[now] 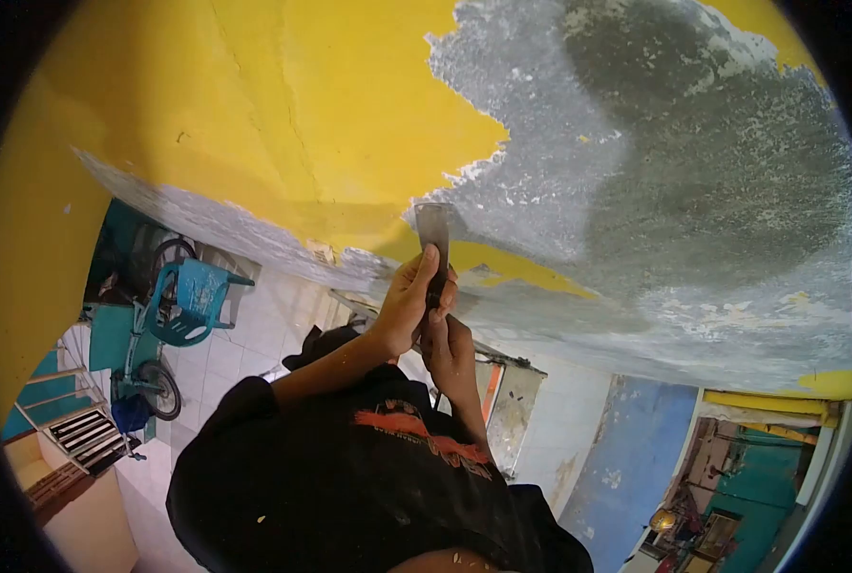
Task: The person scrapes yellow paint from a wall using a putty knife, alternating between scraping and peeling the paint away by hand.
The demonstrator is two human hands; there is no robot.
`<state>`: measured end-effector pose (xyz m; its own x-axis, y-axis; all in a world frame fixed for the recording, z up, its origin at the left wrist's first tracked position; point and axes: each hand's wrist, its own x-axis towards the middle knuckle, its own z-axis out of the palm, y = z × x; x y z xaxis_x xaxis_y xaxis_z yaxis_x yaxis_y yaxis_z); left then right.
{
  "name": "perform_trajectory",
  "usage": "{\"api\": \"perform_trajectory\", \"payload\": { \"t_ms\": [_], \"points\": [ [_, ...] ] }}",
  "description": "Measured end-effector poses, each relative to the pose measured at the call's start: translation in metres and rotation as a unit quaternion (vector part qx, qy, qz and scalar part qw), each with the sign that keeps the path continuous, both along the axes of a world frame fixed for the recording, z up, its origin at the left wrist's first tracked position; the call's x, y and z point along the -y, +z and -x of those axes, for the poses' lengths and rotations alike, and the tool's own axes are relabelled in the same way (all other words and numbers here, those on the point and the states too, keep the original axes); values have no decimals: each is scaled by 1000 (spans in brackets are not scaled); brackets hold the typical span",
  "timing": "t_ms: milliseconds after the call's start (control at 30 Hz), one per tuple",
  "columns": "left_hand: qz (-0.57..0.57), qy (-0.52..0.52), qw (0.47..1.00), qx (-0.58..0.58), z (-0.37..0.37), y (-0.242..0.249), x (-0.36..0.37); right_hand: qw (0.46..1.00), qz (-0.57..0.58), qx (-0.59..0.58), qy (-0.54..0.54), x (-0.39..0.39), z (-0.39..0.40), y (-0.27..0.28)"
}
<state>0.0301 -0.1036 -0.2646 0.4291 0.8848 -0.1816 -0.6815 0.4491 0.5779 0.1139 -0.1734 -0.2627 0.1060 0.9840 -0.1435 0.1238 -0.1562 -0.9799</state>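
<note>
A flat metal scraper (432,225) points up at the wall, its blade end at the ragged border between yellow paint (349,124) and bare grey plaster (531,172). My left hand (405,304) is closed around the lower blade, with the thumb lying along it. Just below and to the right, my right hand (451,355) is closed around the handle, which is mostly hidden by the fingers. Small pale flakes lie on my black shirt.
Below the wall on the left are a teal plastic chair (195,298), a bicycle (158,387) and a striped rack (90,435) on a tiled floor (220,368). A blue wall section (641,444) and a cluttered teal area (760,477) are at lower right.
</note>
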Motion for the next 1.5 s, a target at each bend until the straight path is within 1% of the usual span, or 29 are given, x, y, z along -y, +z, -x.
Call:
{"api": "perform_trajectory", "payload": {
  "t_ms": [33, 100, 167, 233, 267, 367, 400, 467, 567, 600, 633, 700, 733, 833, 867, 900, 967, 1033, 1067, 1100, 1133, 1167, 1233, 1300, 1333, 1367, 1433, 1467, 1500],
  "points": [
    [3, 1, 1000, 2, -2, -3, 7, 1000, 3, 2, 1, 9, -5, -2],
    [-8, -52, 999, -12, -7, -12, 14, 998, 57, 0, 16, 20, -18, -15],
    [-7, -68, 998, 4, -5, -24, 22, 999, 39, -24, 17, 31, -25, -33],
    [30, -88, 996, -6, -2, -32, 24, 998, 50, -27, 19, 34, -24, -40],
    [1, -58, 997, -47, 0, -30, 14, 1000, 23, -10, 1, 21, -8, -25],
    [-32, 29, 996, -75, 1, -17, -11, 999, 34, -4, -10, -9, 6, -23],
    [-34, 29, 996, -74, 1, -15, -11, 999, 32, -3, -10, -10, 4, -22],
    [14, 10, 1000, -15, 0, -15, -4, 1000, 3, -1, 15, -4, -1, -21],
    [31, -18, 999, -29, -4, -14, 10, 1000, -4, -4, 2, 12, -4, -20],
    [32, -60, 998, 5, -3, -23, 14, 999, 36, -24, -6, 20, -9, -27],
    [31, -58, 998, 6, -2, -29, 19, 999, 35, -22, -4, 27, -14, -36],
    [71, -75, 995, 18, -2, -37, 22, 999, 5, 40, 31, 28, -19, -49],
    [64, -54, 996, 6, -2, -42, 13, 999, 1, 39, 29, 18, -17, -42],
    [27, 33, 999, -27, -4, -21, -9, 997, 21, 76, -9, -10, 5, -12],
    [26, 31, 999, -29, -5, -21, -10, 999, -5, 42, 3, -11, -1, -18],
    [26, 22, 999, -4, -5, -22, -11, 999, -7, 41, 2, -13, -4, -20],
    [45, 5, 999, 21, -7, -26, 6, 997, -18, 77, 7, 0, -9, -22],
    [28, -33, 999, -29, -9, -25, 11, 996, -33, 81, 5, 12, -16, -39],
    [57, -63, 996, -27, -9, -30, 15, 998, -8, 68, 10, 21, -20, -46],
    [55, -62, 996, -26, -9, -37, 19, 998, 16, 55, 13, 26, -24, -50],
    [80, -74, 994, 6, -7, -42, 21, 995, 26, 93, 29, 27, -27, -45],
    [107, -87, 990, 38, -6, -46, 22, 995, 26, 94, 26, 22, -25, -41],
    [113, -81, 990, 27, -6, -45, 5, 989, -32, 139, 35, 5, -16, -34],
    [43, 28, 998, -28, -6, -30, -14, 989, -40, 140, 12, -9, -5, -30],
    [29, 45, 998, -34, -8, -33, -10, 991, -29, 128, 24, -12, -10, -33],
    [27, 49, 998, -31, -9, -35, -10, 992, -20, 119, 39, -17, -14, -34],
    [74, -7, 997, 20, -8, -38, 0, 991, -18, 131, 37, -1, -16, -35],
    [39, -26, 999, 18, -7, -41, 4, 994, -6, 110, 23, 7, -17, -40],
    [37, -22, 999, 22, -7, -43, 6, 996, 1, 90, 12, 11, -20, -44]
  ]
}}
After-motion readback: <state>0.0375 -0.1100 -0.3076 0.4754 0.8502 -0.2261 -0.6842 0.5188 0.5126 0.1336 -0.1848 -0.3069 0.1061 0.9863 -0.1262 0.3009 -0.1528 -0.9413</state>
